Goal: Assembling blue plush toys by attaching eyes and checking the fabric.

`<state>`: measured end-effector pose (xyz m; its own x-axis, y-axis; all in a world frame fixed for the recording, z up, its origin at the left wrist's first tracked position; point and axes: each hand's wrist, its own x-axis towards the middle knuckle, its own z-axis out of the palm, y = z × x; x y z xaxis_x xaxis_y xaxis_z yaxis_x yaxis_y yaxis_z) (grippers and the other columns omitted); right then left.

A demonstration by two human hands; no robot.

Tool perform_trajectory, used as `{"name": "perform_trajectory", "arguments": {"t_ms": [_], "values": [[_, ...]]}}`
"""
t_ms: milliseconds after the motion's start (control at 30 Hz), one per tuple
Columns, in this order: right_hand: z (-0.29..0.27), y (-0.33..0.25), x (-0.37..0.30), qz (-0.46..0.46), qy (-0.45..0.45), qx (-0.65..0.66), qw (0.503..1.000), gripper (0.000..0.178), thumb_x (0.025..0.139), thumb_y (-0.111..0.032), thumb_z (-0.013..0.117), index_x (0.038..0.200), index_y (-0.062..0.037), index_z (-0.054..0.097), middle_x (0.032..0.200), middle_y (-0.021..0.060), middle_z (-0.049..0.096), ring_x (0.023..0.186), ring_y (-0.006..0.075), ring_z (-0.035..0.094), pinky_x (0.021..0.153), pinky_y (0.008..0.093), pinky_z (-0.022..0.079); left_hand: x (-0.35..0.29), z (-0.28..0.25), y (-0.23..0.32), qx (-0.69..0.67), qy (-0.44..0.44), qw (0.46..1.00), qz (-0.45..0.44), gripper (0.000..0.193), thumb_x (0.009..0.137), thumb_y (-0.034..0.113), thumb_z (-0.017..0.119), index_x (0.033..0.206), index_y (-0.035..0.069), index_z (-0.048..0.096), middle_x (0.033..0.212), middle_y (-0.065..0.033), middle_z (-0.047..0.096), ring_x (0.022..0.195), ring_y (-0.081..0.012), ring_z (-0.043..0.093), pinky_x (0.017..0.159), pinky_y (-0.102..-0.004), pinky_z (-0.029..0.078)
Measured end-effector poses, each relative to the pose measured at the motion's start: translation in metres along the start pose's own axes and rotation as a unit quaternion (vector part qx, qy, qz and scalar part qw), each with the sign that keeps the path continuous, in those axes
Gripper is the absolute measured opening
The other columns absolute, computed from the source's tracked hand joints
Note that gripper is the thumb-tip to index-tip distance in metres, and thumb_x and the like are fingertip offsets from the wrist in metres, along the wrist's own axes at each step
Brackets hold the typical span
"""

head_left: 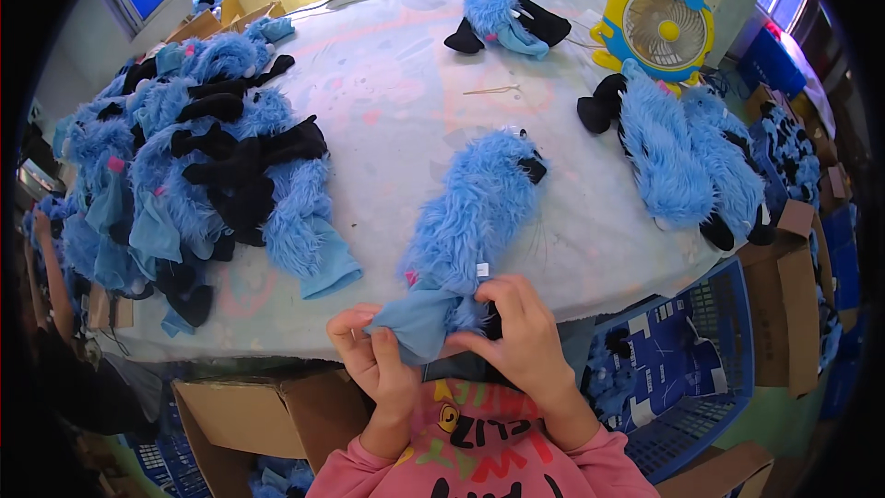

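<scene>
A blue shaggy plush toy (479, 198) with a black muzzle lies lengthwise on the white-covered table (387, 138), its head pointing away from me. At its near end, a smooth light-blue cloth part (419, 318) spreads toward the table's front edge. My left hand (378, 350) is closed on that cloth, pinching it between thumb and fingers. Closed too, my right hand (516, 323) grips the plush's furry near end beside a small white tag (482, 269). A pink patch (411, 278) shows on the fur between the hands. Some black fabric is partly hidden behind my right fingers.
A heap of similar blue-and-black plush pieces (212, 148) covers the table's left. More plush pieces (673, 157) lie at right, another (512, 18) at the back. A yellow-blue fan (659, 23) stands back right. Cardboard box (249, 415) and blue crate (737, 332) flank me; a co-worker's arm (55, 272) shows far left.
</scene>
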<state>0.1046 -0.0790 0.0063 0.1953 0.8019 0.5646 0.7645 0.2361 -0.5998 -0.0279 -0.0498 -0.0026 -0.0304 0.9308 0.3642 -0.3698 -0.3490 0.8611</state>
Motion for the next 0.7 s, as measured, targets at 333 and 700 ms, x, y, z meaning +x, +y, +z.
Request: {"name": "perform_trajectory", "arguments": {"t_ms": [333, 700], "values": [[-0.027, -0.006, 0.011, -0.03, -0.044, -0.083, 0.995, 0.029, 0.065, -0.009, 0.064, 0.09, -0.0056, 0.05, 0.083, 0.0034, 0.051, 0.06, 0.0181, 0.045, 0.052, 0.0255, 0.038, 0.006, -0.004, 0.0, -0.008, 0.05, 0.999, 0.016, 0.014, 0.083, 0.001, 0.04, 0.095, 0.008, 0.039, 0.093, -0.0065, 0.043, 0.077, -0.0123, 0.039, 0.07, -0.0204, 0.032], [-0.01, -0.002, 0.007, 0.067, -0.021, 0.092, 0.993, 0.027, 0.064, 0.003, 0.058, 0.088, -0.0035, 0.048, 0.08, 0.0053, 0.045, 0.06, 0.017, 0.041, 0.052, 0.0241, 0.036, 0.005, 0.0, -0.003, -0.035, -0.005, 0.999, 0.003, 0.01, 0.085, 0.002, 0.041, 0.093, 0.008, 0.04, 0.095, -0.0054, 0.043, 0.078, -0.0115, 0.039, 0.071, -0.0198, 0.032]]}}
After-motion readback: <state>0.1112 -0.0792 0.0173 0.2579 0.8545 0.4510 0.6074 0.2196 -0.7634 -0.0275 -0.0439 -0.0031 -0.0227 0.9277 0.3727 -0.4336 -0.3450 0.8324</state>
